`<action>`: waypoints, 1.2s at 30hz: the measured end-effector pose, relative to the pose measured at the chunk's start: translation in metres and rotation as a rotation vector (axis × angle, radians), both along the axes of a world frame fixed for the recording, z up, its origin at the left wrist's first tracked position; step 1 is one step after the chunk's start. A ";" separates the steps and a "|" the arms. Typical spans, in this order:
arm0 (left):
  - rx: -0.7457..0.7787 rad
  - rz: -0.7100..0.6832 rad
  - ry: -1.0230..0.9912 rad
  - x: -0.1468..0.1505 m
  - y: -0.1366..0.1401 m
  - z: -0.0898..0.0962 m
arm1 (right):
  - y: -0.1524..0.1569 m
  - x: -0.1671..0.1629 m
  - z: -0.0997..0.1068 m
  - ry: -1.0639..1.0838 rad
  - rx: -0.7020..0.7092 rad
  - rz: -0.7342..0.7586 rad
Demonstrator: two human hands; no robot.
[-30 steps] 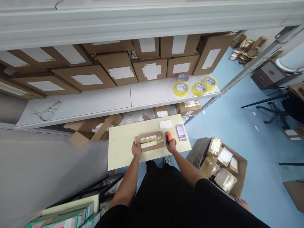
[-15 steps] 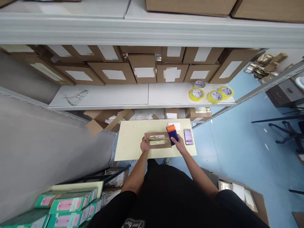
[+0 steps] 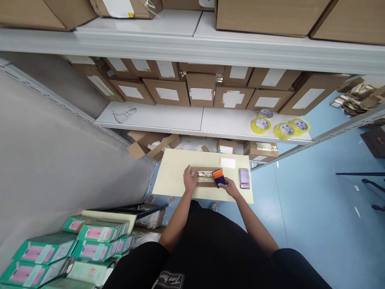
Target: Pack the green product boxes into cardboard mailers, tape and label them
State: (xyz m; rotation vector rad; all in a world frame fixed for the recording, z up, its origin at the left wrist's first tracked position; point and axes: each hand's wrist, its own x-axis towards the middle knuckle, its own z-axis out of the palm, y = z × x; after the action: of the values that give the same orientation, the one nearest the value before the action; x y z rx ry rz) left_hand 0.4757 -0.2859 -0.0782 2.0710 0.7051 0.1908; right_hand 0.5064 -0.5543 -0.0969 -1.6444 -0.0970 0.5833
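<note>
A flat brown cardboard box (image 3: 210, 184) lies on the pale yellow work board, with a strip of shiny tape (image 3: 205, 174) along its top. My left hand (image 3: 190, 181) grips the box's left end, thumb over the top. In my right hand (image 3: 229, 188) is an orange-and-dark-blue block (image 3: 219, 178), held by its blue lower part over the box's right end. Its exact kind does not show. A phone (image 3: 244, 178) lies to the right of that hand, and a white paper label (image 3: 227, 162) lies behind the box.
Beyond the yellow board (image 3: 173, 172), a white shelf (image 3: 171, 119) carries tape rolls (image 3: 261, 125), safety glasses (image 3: 124, 114) and a row of cardboard boxes (image 3: 168, 94). An open carton (image 3: 153, 144) sits underneath. Green-and-pink boxes (image 3: 96, 241) are stacked at lower left.
The orange-and-blue block has tilted, and its orange end has come lower and nearer to me. My left hand stays at the box's left end. The view has turned towards the left.
</note>
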 end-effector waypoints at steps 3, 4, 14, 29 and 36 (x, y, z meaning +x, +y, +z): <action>-0.214 -0.319 -0.009 0.018 -0.015 0.031 | -0.002 -0.002 -0.001 -0.008 0.011 0.018; -0.273 -0.405 0.004 0.024 -0.020 0.040 | -0.002 -0.003 -0.001 -0.010 0.014 0.020; -0.335 -0.720 0.105 0.049 -0.043 0.067 | -0.007 -0.014 0.002 -0.026 0.030 0.037; -0.335 -0.589 0.081 0.040 -0.055 0.098 | -0.004 -0.027 0.037 -0.213 -0.053 -0.057; -0.223 -0.413 -0.047 0.031 -0.060 0.132 | 0.001 -0.016 0.060 -0.193 -0.020 -0.115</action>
State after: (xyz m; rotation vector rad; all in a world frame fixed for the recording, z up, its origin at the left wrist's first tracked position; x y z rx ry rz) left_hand 0.5066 -0.3460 0.0537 1.9408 0.2457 -0.0701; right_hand 0.4903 -0.5538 -0.0369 -1.7111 -0.1370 0.3379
